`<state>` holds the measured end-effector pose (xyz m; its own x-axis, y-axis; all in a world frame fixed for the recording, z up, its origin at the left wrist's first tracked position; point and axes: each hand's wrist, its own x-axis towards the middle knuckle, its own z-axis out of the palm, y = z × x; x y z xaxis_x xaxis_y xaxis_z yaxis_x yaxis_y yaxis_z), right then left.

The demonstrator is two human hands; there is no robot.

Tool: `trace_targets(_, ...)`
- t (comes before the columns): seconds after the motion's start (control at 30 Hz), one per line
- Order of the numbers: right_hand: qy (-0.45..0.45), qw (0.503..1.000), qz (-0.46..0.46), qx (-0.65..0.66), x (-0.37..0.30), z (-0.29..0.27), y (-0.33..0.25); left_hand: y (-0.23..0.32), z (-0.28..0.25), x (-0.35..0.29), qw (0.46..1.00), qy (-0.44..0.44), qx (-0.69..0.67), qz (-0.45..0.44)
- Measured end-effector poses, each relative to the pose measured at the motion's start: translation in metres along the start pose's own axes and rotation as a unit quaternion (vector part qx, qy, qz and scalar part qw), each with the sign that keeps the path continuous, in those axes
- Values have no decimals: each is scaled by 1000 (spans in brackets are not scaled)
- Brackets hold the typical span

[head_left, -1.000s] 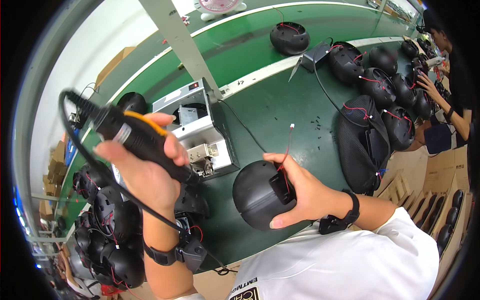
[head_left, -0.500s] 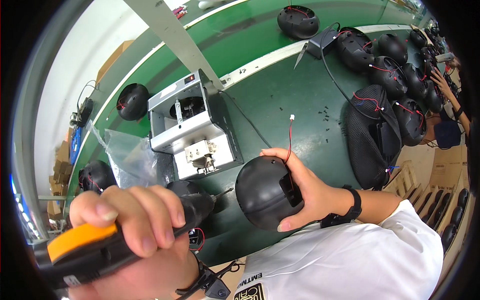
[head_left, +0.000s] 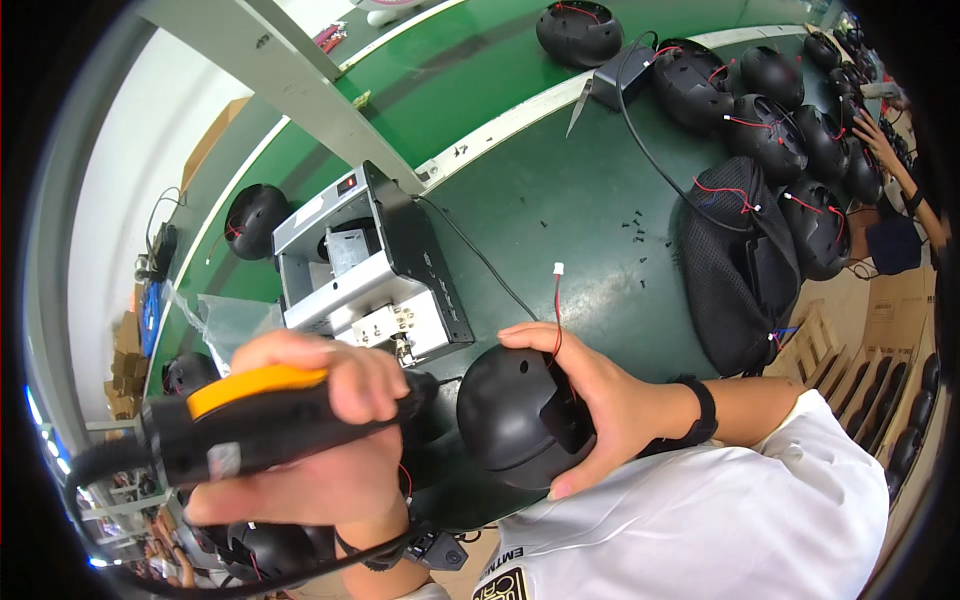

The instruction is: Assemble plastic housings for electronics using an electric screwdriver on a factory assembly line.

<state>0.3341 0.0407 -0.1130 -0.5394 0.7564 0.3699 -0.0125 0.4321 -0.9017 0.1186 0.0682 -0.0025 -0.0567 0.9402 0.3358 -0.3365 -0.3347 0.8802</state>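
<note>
My left hand (head_left: 330, 430) is closed around a black electric screwdriver (head_left: 300, 415) with an orange lever. Its bit points right, at the left side of a round black plastic shell (head_left: 515, 415); I cannot tell whether they touch. My right hand (head_left: 610, 400) grips that shell, fingers on its far side and thumb on its near side. From the shell rises a red wire (head_left: 557, 310) with a white connector. Just beyond the screwdriver stands a silver and black screw feeder (head_left: 390, 270).
Loose screws (head_left: 635, 232) lie on the green table (head_left: 560, 200). Several black shells (head_left: 770, 135) with wires crowd the far right, near a black mesh-covered piece (head_left: 735, 275). Another shell (head_left: 255, 220) stands left of the feeder, by a clear plastic bag (head_left: 235, 318). Another person's hand (head_left: 880, 145) shows at far right.
My left hand has moved right and away from me, bringing the screwdriver bit close beside the shell. My right hand keeps hold of the shell, which sits slightly lower in view.
</note>
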Motion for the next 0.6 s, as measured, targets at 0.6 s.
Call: trace_targets(0.6, 12, 994, 60, 95, -3, -3, 7, 45, 10, -2, 997, -47, 0, 57)
